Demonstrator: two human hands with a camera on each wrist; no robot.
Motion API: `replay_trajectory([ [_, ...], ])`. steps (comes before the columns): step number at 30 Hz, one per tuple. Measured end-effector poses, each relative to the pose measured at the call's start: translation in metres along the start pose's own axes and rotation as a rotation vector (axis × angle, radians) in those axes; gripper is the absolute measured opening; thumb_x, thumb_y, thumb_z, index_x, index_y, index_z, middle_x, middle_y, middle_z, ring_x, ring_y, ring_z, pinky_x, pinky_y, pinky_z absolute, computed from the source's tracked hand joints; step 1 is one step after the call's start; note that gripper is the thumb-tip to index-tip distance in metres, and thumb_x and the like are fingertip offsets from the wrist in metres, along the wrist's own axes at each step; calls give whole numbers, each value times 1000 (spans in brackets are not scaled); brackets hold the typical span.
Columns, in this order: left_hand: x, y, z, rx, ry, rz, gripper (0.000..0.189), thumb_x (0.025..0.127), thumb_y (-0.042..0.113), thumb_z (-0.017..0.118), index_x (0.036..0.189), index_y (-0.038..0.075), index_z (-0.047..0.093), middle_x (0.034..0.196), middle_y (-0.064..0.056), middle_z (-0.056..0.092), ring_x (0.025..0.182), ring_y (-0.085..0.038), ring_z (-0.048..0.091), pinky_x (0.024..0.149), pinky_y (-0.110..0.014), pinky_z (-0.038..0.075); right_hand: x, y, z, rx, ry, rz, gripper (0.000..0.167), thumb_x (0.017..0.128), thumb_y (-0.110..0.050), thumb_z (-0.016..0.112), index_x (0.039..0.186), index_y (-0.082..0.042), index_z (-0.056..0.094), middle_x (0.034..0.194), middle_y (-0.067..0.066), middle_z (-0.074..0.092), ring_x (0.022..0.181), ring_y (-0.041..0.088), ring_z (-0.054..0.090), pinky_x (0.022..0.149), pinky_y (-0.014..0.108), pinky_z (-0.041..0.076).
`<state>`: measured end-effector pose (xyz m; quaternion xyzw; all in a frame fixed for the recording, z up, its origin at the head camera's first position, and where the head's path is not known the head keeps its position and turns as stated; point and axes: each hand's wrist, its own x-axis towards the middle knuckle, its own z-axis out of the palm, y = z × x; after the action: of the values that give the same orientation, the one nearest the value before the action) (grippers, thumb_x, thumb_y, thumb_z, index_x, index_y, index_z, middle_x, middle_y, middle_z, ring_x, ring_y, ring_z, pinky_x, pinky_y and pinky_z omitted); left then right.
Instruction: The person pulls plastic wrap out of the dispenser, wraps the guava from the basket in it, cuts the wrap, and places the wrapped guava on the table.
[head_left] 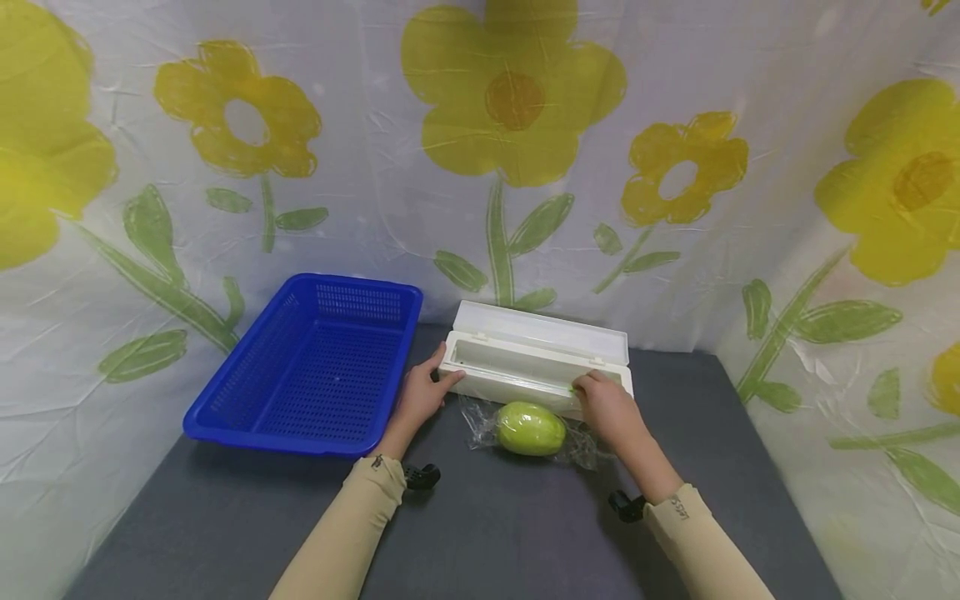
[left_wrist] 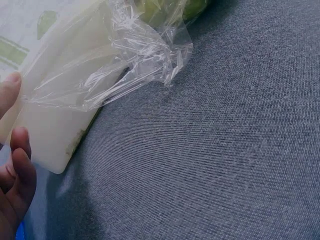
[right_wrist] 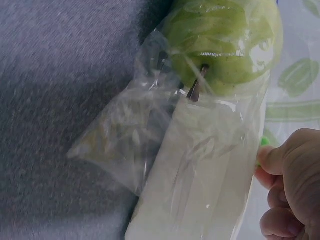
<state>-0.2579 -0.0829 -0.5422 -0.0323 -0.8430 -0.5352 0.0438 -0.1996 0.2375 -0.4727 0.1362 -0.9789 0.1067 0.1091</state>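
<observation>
A long white cling film dispenser [head_left: 510, 358] lies on the table with its lid [head_left: 540, 331] flipped back. My left hand [head_left: 422, 392] grips its left end, thumb on the near edge and fingers round the end. My right hand [head_left: 606, 404] pinches a small green slide cutter [right_wrist: 263, 145] at the dispenser's edge, toward the right end. Clear cling film [left_wrist: 135, 60] drapes from that edge down the front. In front of the dispenser sits a yellow-green pear [head_left: 531, 429] covered in film, its dark stem showing in the right wrist view.
To the left stands a blue perforated basket [head_left: 300, 446], close to my left forearm. The dark grey table [head_left: 525, 533] meets a hanging cloth with yellow flowers [head_left: 360, 208] at the back and sides.
</observation>
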Motion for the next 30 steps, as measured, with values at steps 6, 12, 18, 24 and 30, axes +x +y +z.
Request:
replay_trajectory([
  [6,-1,1,0,-15,-11,-7,79,98,31,79,164,11,41,136,-20,69,44,-12,52,51,-28,47,-4,7,-3,-4,-9,9,14,100,-3,70,112,1,76,111,17,70,96,37,72,81,50,60],
  [12,0,2,2,-7,-23,-9,80,98,33,78,164,12,39,156,-17,55,44,-13,52,51,-28,47,-7,12,-4,4,-4,14,14,99,-2,71,112,2,76,111,18,70,95,38,72,81,51,60],
  [18,0,2,3,-17,-33,-9,80,99,34,78,164,11,39,158,-16,52,44,-14,53,52,-28,47,-10,15,-8,-13,-15,15,14,99,-3,71,112,2,76,110,19,70,94,38,72,80,51,60],
  [24,0,2,2,-12,-32,-12,80,98,34,78,164,11,39,157,-15,54,45,-13,53,52,-28,48,-16,25,-12,1,-19,42,15,100,-2,71,114,3,75,115,20,70,95,39,72,79,53,60],
  [30,0,2,0,-20,-15,-20,80,97,33,80,164,11,40,157,-15,54,45,-13,53,52,-27,48,-23,38,-15,19,-30,84,16,100,-2,69,115,3,75,113,20,70,97,41,71,79,55,59],
])
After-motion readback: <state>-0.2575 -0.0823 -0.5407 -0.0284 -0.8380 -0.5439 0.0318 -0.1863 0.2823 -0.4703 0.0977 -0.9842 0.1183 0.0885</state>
